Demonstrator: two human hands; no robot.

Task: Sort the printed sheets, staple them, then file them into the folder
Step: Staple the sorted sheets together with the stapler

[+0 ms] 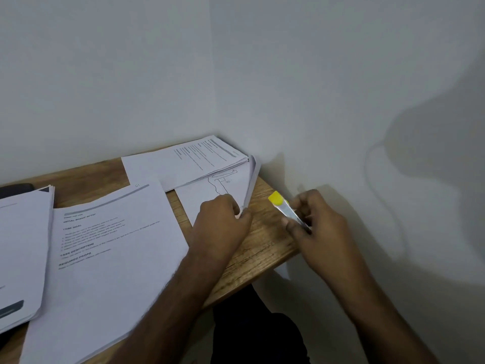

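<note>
- A dark object [16, 189] lies at the far left edge of the wooden table [262, 248], partly under a stack of printed sheets [23, 248].
- Just right of that stack, a larger pile [110, 258] headed "TASK GOAL" fills the near middle.
- A third pile [189, 161] sits in the far corner, overlapping a sheet with a line drawing [212, 198] (marked "90").
- The left hand [223, 222] rests on that drawing sheet, fingers pinching its lifted right edge.
- The right hand [315, 222], over the table's right edge, grips a slim stapler [286, 211] with a yellow tip, apart from the paper.
</note>
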